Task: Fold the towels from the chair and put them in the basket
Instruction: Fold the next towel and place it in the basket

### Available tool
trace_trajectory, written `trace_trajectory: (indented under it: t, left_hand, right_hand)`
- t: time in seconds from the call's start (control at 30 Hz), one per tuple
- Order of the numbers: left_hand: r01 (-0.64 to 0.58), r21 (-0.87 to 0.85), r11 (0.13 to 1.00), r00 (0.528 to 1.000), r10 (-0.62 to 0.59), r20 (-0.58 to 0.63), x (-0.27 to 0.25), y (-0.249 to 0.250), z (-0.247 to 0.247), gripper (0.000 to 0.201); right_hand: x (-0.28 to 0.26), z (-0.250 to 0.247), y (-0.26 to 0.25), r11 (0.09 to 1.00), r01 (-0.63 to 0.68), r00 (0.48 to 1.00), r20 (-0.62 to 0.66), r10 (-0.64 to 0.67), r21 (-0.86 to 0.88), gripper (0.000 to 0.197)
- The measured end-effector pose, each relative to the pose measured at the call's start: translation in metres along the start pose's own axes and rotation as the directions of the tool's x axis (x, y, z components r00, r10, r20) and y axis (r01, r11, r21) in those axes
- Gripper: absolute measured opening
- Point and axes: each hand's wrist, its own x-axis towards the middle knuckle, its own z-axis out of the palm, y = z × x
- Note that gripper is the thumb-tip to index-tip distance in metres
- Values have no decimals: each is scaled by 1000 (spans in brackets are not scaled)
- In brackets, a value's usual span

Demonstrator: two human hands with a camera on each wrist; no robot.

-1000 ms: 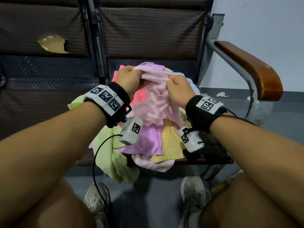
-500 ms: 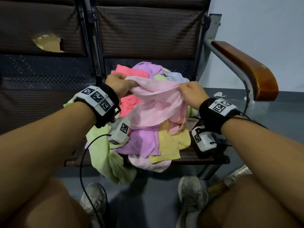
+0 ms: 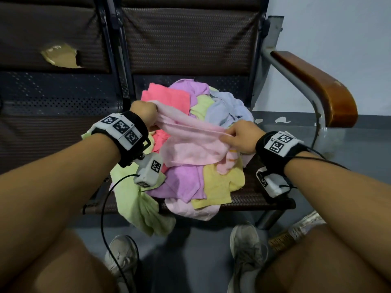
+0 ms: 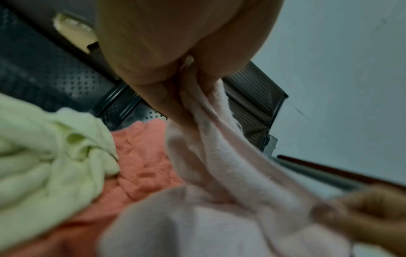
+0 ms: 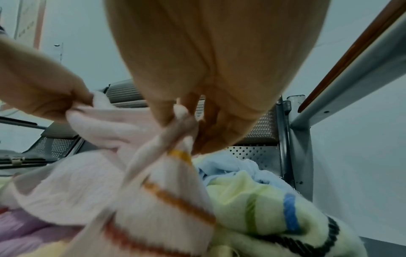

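Note:
A pale pink towel [image 3: 190, 142] with orange stripes near one end is stretched between my two hands above a heap of towels [image 3: 190, 182] on the chair seat. My left hand [image 3: 146, 112] grips its left corner, fingers curled round the cloth [image 4: 197, 107]. At the opposite end my right hand [image 3: 237, 136] pinches the edge between thumb and fingers [image 5: 182, 113]. The heap holds a coral towel [image 3: 167, 98], lilac, yellow, light blue [image 3: 228, 108] and lime green [image 3: 137, 204] ones. No basket is in view.
The chair [image 3: 254, 197] has a dark woven seat and back, and a wooden armrest [image 3: 317, 85] on the right. A second seat [image 3: 42, 127] adjoins on the left. The lime green towel hangs over the front edge. My knees and shoes [image 3: 247, 248] are below.
My hands have moved apart and toward me, drawing the pink towel out from a bunched lump into a stretched band above the heap.

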Motion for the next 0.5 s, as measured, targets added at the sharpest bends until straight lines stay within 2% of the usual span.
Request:
trace_trajectory:
  t: [0.07, 0.13, 0.2, 0.23, 0.3, 0.37, 0.5]
  left_hand:
    - [-40, 44, 998, 999, 38, 37, -3, -5, 0, 31]
    - [-44, 90, 995, 996, 36, 87, -4, -10, -1, 21]
    - [-16, 120, 993, 976, -10, 219, -6, -13, 0, 23]
    - [-1, 119, 993, 965, -31, 262, -7, -12, 0, 20]
    - [29, 76, 997, 961, -48, 271, -8, -7, 1, 13]
    - [45, -29, 999, 981, -39, 192, -6, -2, 0, 9]
    - [63, -137, 989, 997, -56, 58, -1, 1, -5, 12]
  right_hand:
    - [4, -3, 4, 997, -5, 983, -183, 18, 75, 35]
    - [5, -8, 5, 989, 46, 941, -337, 5, 143, 25]
    - [6, -12, 4, 985, 84, 922, -386, -19, 152, 23]
    - [6, -11, 4, 987, 89, 923, -384, -31, 135, 24]
    - [5, -8, 5, 995, 75, 936, -350, -46, 71, 22]
    - [3, -5, 10, 999, 31, 961, -274, -25, 16, 20]
    - [3, 5, 20, 997, -52, 999, -9, 51, -62, 30]
